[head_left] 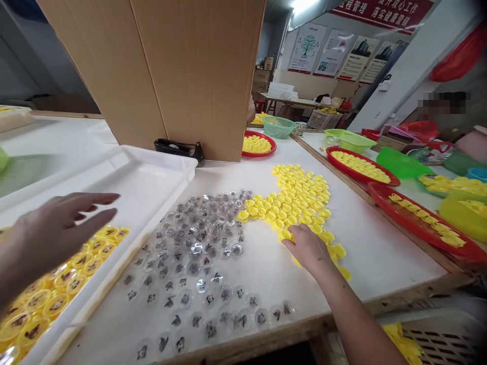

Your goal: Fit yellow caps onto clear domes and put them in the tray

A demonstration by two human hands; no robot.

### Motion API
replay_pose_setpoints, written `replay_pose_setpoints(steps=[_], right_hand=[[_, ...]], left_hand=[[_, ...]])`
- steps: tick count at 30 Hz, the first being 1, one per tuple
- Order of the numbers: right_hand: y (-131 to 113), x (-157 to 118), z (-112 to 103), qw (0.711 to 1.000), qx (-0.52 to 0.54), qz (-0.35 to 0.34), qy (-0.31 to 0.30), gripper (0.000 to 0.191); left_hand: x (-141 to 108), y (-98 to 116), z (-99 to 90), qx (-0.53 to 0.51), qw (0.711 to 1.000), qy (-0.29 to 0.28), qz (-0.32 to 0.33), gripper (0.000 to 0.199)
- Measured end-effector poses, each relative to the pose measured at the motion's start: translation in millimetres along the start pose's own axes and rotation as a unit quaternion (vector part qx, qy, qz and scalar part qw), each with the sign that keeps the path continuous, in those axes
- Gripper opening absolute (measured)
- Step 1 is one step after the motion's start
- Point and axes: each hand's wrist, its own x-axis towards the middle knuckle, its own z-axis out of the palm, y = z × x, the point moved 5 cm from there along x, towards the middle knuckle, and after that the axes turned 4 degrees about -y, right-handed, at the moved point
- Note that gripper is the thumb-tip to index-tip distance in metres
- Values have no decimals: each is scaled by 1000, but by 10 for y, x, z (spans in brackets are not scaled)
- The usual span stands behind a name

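Note:
My left hand hangs over the white tray, its thumb and fingers apart and nothing visible between them. Beneath it, the tray's near part holds many yellow round pieces with dark printed pictures. On the right, my right hand reaches into a spread of small yellow plastic caps. Its thumb and forefinger close around one yellow cap at the pile's near edge; the other fingers are partly hidden. Between the hands lie many clear round plastic covers with dark printed figures.
A tall cardboard sheet stands behind the tray, beside a black tape dispenser. Red trays of yellow pieces line the right side, past a wooden strip. Below the table's right edge is a white basket. Another person is partly visible at far right.

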Motion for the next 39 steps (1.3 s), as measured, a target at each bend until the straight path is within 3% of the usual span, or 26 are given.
replay_pose_setpoints(steps=[3, 5, 7, 10, 18, 27, 29, 33, 36, 38, 39], right_hand=[[-41, 43, 18, 1000, -22, -6, -13, 11], [-70, 36, 21, 999, -26, -18, -18, 9], [-98, 13, 25, 999, -29, -31, -23, 7], [-135, -17, 28, 998, -35, -44, -29, 7], [-281, -20, 52, 997, -36, -53, -36, 13], [-940, -313, 98, 989, -6, -141, -47, 9], [-1001, -328, 56, 987, 4, -154, -55, 9], [-994, -280, 37, 977, 24, -192, -87, 30], [-963, -254, 68, 974, 56, -193, -106, 23], [-996, -276, 56, 974, 86, -181, -106, 14], [-1041, -301, 33, 973, 109, -177, -103, 13]], left_hand=[[-473, 780, 38, -191, 980, -30, 47, 35], [-685, 1196, 293, -269, 955, -103, 69, 31], [-800, 1473, 604, -300, 934, -179, 83, 30], [-848, 1679, 949, -311, 913, -251, 84, 29], [-843, 1821, 1187, -378, 881, -282, 47, 23], [-866, 1693, 1322, -490, 818, -301, 8, 25], [-846, 1647, 1313, -502, 815, -288, 4, 25], [-806, 1601, 1299, -496, 826, -266, 15, 23], [-809, 1615, 1294, -496, 826, -268, 9, 22], [-839, 1647, 1304, -528, 799, -286, -11, 24], [-862, 1672, 1314, -566, 768, -299, -28, 25]])
